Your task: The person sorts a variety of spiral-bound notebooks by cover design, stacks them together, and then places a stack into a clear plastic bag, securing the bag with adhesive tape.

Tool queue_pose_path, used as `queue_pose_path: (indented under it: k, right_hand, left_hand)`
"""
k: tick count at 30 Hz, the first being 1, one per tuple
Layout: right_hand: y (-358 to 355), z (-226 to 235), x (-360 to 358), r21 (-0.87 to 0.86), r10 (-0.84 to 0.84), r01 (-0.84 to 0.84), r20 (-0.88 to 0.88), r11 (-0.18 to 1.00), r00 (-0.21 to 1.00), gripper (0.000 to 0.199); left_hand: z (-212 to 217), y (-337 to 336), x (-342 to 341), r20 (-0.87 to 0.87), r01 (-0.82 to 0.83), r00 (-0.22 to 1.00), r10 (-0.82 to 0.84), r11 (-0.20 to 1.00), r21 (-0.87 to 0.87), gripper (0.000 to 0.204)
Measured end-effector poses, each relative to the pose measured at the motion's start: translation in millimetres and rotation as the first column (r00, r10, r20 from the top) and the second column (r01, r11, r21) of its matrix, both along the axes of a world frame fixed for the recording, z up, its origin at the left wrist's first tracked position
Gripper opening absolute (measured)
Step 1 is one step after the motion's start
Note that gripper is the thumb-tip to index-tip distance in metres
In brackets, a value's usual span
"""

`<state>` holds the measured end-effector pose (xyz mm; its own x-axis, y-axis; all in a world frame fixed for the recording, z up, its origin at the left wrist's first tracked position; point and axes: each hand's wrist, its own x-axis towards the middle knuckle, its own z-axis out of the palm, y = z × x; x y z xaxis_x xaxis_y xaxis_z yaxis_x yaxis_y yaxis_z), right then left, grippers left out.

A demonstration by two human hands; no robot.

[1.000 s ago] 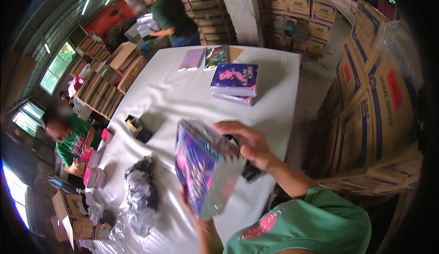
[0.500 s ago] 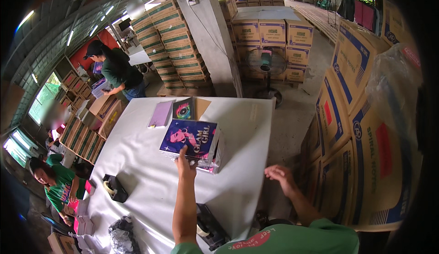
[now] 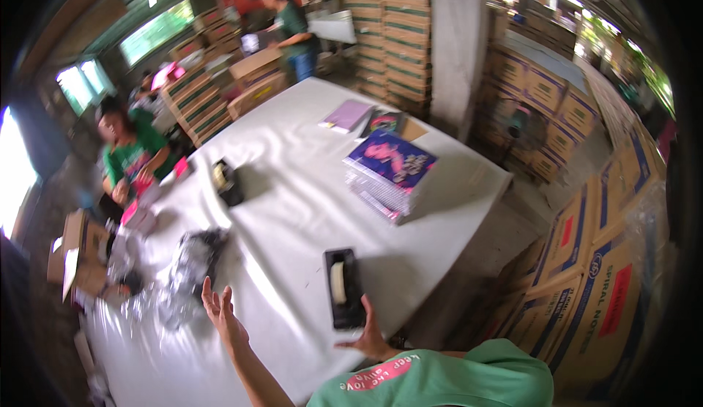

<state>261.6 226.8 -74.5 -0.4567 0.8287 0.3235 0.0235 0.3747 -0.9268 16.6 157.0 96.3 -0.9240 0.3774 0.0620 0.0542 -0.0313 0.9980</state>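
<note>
My left hand is raised over the white-covered table, fingers spread and nothing in it. It is nearest to a crumpled heap of clear plastic wrap. My right hand is at the near end of a black tape dispenser with a pale tape roll. Its fingers are apart, and I cannot tell whether they touch the dispenser. Farther off lies a stack of notebooks with a dark blue and pink cover. Behind it are a dark notebook and a lilac one.
Another black tape dispenser stands on the table's left half. A person in green works at the left edge, another beyond the far end. Stacked cartons rise on the right, with a fan and a pillar behind.
My left hand has left the notebook stack and come back toward the plastic wrap. My right hand has moved over to the near tape dispenser. The view has swung left.
</note>
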Motion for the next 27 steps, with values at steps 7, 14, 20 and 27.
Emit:
queue_pose_path:
  k: [7, 14, 20, 27]
  right_hand:
    - [-25.9, -5.3, -41.1, -0.362, -0.291, 0.192, -0.240, 0.912, 0.926, 0.097]
    - [-27.2, 10.8, -57.0, -0.100, -0.616, 0.616, 0.035, 0.781, 0.787, 0.054]
    - [-174.4, 22.4, -58.8, -0.280, -0.341, 0.312, -0.058, 0.908, 0.938, 0.042]
    - [-312.9, 29.7, -175.5, -0.439, 0.418, -0.485, -0.246, 0.757, 0.875, 0.046]
  left_hand:
    - [-31.1, -294.9, 7.6, -0.210, -0.448, 0.882, 0.422, 0.890, -0.091, 0.049]
    - [-76.9, -565.1, 106.0, -0.266, -0.555, 0.801, 0.536, 0.499, -0.665, 0.050]
    - [-109.0, -682.0, 189.0, 0.053, -0.083, 0.749, 0.660, 0.172, -0.982, 0.065]
    - [-121.4, -698.2, 108.0, 0.044, -0.195, 0.863, 0.503, 0.413, -0.890, 0.068]
